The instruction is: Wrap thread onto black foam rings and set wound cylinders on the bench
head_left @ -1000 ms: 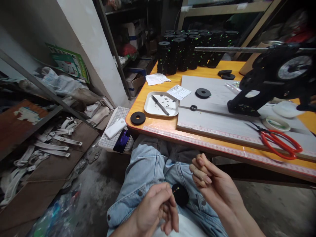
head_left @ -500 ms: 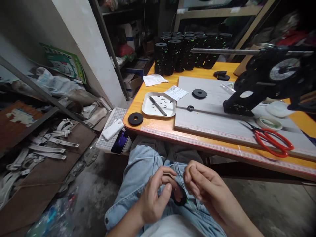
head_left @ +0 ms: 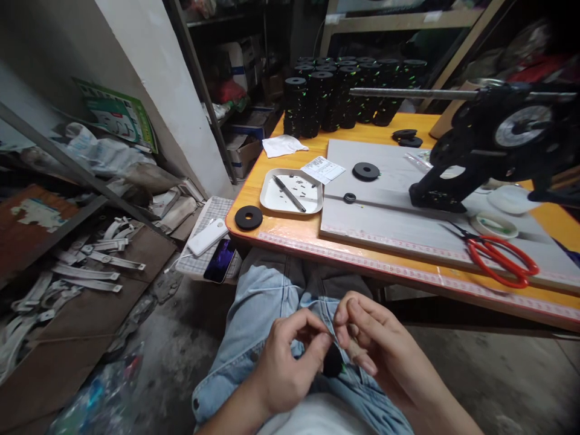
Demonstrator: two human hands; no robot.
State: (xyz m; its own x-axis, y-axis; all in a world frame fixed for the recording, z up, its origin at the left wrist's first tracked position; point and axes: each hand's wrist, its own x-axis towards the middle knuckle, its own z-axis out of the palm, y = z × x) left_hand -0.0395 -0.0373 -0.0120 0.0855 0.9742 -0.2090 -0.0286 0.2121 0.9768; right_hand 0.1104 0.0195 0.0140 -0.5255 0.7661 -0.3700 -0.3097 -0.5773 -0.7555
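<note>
Over my lap, my left hand [head_left: 296, 356] has thumb and forefinger pinched together; what sits between the tips is too small to name. Close beside it, my right hand [head_left: 367, 332] has its thumb pressed to the forefinger with the lower fingers loosely curled. Anything in that pinch is likewise too fine to make out. Below and between the hands a black round piece [head_left: 334, 360] with a speck of green rests against the jeans [head_left: 254, 308], partly hidden by my fingers.
On the yellow table [head_left: 281, 228] are a white tray [head_left: 267, 202] with a pen [head_left: 290, 194], black foam discs [head_left: 249, 218], red-handled scissors [head_left: 502, 260], a grey board [head_left: 385, 223] and a black machine [head_left: 457, 157] with a rod. Several black rolls [head_left: 321, 103] stand behind. A phone [head_left: 220, 261] lies left.
My left thumb and forefinger have closed into a pinch, and that hand has moved slightly right, towards the right hand. The lower fingers of my right hand have shifted. The table things stay put.
</note>
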